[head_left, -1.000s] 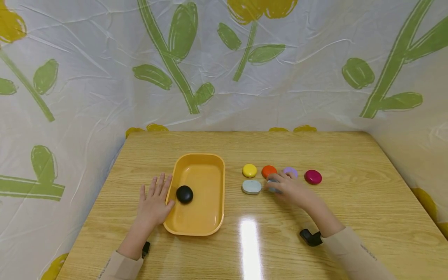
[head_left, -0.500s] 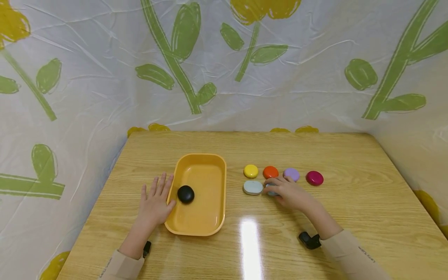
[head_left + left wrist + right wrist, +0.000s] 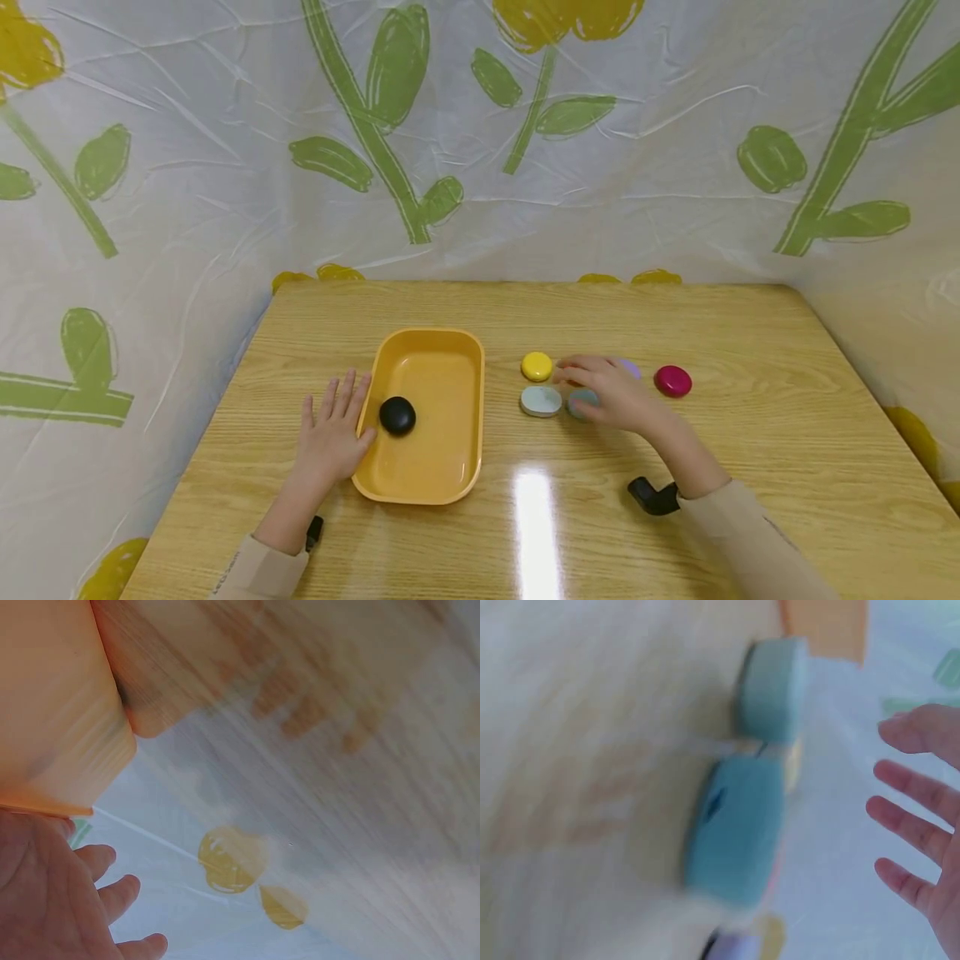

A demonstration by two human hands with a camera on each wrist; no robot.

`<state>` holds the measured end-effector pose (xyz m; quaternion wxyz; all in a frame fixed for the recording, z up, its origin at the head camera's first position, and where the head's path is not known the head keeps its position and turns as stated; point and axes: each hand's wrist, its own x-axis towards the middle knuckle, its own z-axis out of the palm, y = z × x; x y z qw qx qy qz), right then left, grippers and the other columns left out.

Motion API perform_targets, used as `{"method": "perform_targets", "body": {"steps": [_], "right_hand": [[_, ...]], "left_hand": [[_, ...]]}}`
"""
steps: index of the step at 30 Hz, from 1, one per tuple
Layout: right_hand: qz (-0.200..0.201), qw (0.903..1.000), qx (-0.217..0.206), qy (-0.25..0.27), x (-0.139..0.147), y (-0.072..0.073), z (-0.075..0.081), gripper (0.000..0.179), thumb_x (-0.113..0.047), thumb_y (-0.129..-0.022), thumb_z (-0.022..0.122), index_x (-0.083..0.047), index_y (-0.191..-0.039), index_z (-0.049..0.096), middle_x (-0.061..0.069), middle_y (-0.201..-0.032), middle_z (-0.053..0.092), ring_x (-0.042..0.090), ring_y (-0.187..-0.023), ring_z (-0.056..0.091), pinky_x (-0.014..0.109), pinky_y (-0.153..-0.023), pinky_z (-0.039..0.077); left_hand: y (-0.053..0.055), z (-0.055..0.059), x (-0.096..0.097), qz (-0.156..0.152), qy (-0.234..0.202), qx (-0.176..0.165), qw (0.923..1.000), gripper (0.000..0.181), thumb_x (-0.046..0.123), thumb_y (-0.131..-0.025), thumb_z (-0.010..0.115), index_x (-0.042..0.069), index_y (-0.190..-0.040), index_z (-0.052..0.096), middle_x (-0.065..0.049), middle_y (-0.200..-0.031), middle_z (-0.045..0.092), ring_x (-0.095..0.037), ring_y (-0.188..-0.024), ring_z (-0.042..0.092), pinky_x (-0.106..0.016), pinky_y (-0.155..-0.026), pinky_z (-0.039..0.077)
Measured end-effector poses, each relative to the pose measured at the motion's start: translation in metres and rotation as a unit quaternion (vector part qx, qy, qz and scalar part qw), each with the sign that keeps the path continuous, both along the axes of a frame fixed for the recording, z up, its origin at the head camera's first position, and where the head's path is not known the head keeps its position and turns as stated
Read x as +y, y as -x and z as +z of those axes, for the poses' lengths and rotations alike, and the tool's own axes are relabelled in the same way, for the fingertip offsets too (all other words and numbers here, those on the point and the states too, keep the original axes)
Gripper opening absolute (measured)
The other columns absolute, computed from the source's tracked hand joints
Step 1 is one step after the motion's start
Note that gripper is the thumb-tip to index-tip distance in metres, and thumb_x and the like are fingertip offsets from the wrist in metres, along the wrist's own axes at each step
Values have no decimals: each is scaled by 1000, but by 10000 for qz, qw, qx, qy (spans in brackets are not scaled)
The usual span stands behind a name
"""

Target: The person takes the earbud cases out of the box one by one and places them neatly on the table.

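My left hand (image 3: 330, 437) lies beside the yellow-orange tray (image 3: 481, 433), fingers spread, its thumb at the tray's left rim. A round black piece (image 3: 397, 416) sits inside the tray. Over on the right, my right hand (image 3: 618, 393) hovers above a blue-grey piece (image 3: 582, 403); in the right wrist view its spread fingers are apart from that blue piece (image 3: 736, 829). Left of it lies a pale grey oval piece (image 3: 541, 402). The hand covers the orange-red piece and part of the lilac one (image 3: 631, 367).
Behind the pale grey piece is a yellow round piece (image 3: 537, 367). A magenta piece (image 3: 673, 381) lies right of the right hand. All rest on a wooden table (image 3: 420, 305), with a flower-printed sheet (image 3: 525, 217) hanging behind it.
My right hand has lifted off the blue-grey piece and shifted slightly forward, now covering the orange-red piece. The blue-grey piece stays on the table. The left hand has not moved.
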<state>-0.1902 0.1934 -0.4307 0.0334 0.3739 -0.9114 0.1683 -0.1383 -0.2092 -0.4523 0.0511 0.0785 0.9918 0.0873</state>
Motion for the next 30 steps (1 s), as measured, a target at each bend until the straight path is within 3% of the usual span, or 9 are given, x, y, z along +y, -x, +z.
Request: {"method": "perform_targets", "body": {"steps": [6, 13, 22, 30], "right_hand": [[80, 9997, -79, 219, -45, 6, 17, 38, -15, -83, 65, -11, -120, 57, 11, -125, 53, 30, -117, 48, 56, -94, 36], [276, 9991, -19, 327, -103, 11, 17, 47, -19, -83, 64, -12, -128, 51, 8, -127, 51, 28, -120, 45, 53, -98, 34], [452, 9969, -122, -632, -162, 7, 2, 64, -35, -84, 62, -16, -139, 35, 7, -135, 42, 25, -124, 40, 46, -103, 32], [543, 9893, -241, -1331, -196, 0, -11, 69, -43, -83, 61, -17, -141, 33, 6, -138, 40, 24, -124, 40, 44, -102, 34]], "left_hand": [[0, 0, -1, -13, 24, -3, 10000, 69, 36, -93, 45, 14, -149, 10, -12, -153, 6, -36, -138, 6, -59, -107, 0], [-1, 2, 0, -12, 65, -54, 10000, 70, 36, -93, 45, 14, -149, 9, -11, -154, 5, -35, -138, 5, -59, -107, 0], [0, 4, 0, -8, 109, -132, 9999, 70, 36, -93, 44, 13, -149, 9, -11, -154, 5, -35, -139, 5, -59, -107, -1], [2, 2, 0, -77, 246, -164, 9995, 71, 38, -93, 43, 15, -149, 6, -10, -154, 3, -34, -139, 5, -59, -107, -1]]}}
